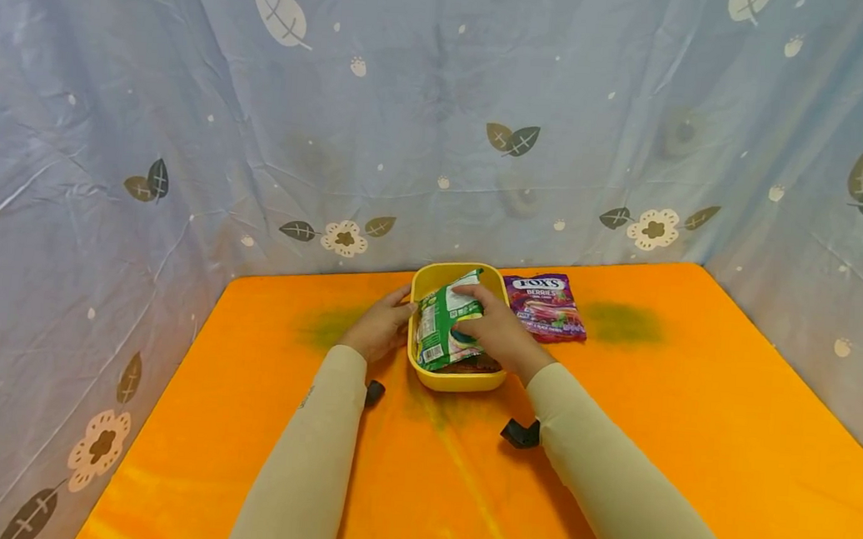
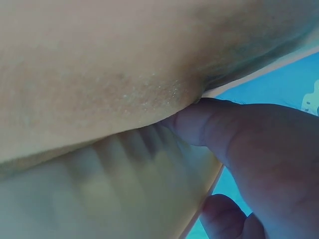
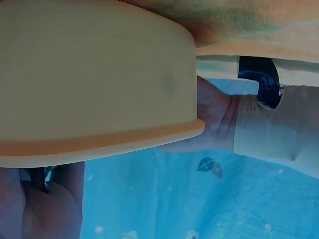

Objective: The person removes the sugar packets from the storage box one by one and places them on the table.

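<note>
My left hand [image 1: 377,327] lies along the outer left wall of a yellow plastic basket [image 1: 466,382], its fingertips right at the rim; in the left wrist view its thumb [image 2: 269,144] lies against the wall. My right hand [image 1: 504,333] reaches over the right rim and grips a green and white snack packet [image 1: 438,324], thumb and fingers spread across it. The packet leans diagonally inside the basket. Beneath it shows a brown-red package [image 1: 481,365], mostly hidden. In the right wrist view the basket wall [image 3: 99,79] covers much of the scene.
A purple Fox's Berries candy bag [image 1: 545,307] lies flat just right of the basket. An orange cloth [image 1: 691,421] covers the table. Pale blue patterned curtains [image 1: 441,136] hang behind and on both sides. Black mounts [image 1: 520,433] sit at both wrists.
</note>
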`<state>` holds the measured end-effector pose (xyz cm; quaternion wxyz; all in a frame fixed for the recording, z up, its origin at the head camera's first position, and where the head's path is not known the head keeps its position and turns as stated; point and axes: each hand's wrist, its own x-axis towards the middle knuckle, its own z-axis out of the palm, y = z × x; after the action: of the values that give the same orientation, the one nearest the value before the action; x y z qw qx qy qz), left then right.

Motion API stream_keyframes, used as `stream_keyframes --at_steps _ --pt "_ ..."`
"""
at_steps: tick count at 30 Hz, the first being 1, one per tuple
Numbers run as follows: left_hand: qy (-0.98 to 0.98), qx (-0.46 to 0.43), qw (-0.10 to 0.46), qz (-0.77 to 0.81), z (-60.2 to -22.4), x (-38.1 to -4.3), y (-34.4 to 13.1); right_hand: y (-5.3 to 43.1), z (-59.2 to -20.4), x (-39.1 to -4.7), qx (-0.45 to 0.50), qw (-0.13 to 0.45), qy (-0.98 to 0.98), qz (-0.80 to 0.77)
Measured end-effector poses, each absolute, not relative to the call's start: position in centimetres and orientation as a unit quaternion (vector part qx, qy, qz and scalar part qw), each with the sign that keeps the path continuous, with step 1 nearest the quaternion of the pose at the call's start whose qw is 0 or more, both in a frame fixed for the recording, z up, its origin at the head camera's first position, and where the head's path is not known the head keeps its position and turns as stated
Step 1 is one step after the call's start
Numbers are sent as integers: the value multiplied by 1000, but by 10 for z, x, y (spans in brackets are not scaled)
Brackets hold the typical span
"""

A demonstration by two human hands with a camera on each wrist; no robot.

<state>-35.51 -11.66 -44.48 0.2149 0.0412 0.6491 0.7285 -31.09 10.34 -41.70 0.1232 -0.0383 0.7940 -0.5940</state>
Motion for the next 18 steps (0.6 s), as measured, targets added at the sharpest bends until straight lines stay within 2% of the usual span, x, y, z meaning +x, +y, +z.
stream_keyframes --at_steps 18 --pt "645 43 229 728 -444 -356 -119 97 -420 -320 -17 154 781 -605"
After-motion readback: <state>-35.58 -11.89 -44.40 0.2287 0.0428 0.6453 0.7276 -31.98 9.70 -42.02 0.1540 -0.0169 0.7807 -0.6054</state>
